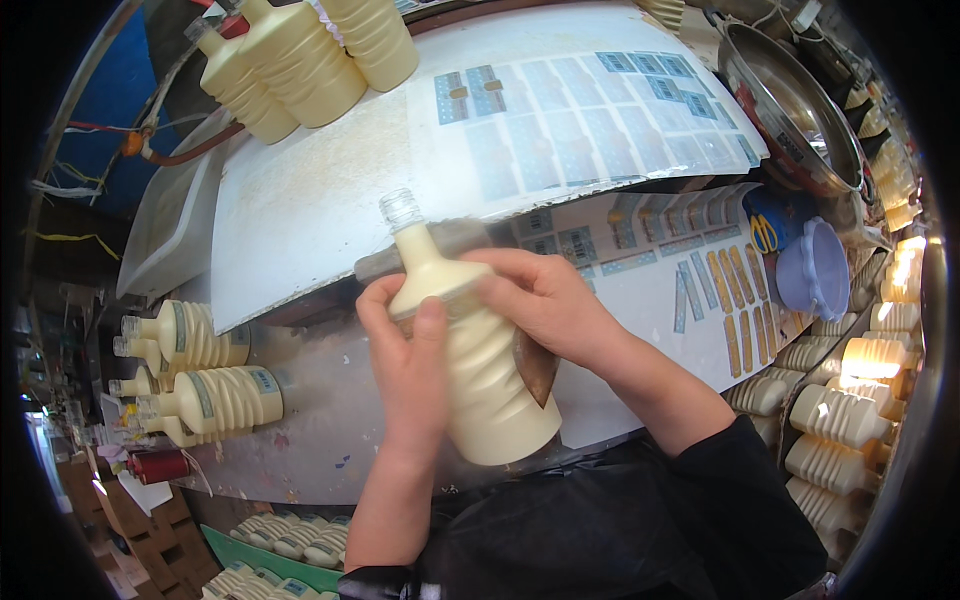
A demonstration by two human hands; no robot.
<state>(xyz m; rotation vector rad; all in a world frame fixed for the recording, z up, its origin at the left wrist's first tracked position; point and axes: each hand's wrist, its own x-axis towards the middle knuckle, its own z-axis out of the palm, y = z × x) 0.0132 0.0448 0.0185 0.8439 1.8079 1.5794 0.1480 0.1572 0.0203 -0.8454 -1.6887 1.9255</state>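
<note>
A cream bottle (490, 390) with wavy ridges and a clear threaded neck lies tilted in front of me, neck pointing away. My left hand (405, 345) is closed round the left of its shoulder, the thumb on the front. From the other side my right hand (550, 300) grips the shoulder, its thumb and fingers pressed to the bottle near the upper band. A flat brown pointed piece (538, 372) shows below the right hand, beside the bottle; how it is held is hidden. Whether a label lies under my fingers I cannot tell.
Sheets of blue and gold labels (680, 260) lie right of the bottle, with more on the raised white board (330, 190). Several cream bottles (300, 70) stand at the far left; labelled ones (225, 400) lie at left. A purple basket (815, 268), yellow-handled scissors (764, 234) and metal basin (790, 100) are right.
</note>
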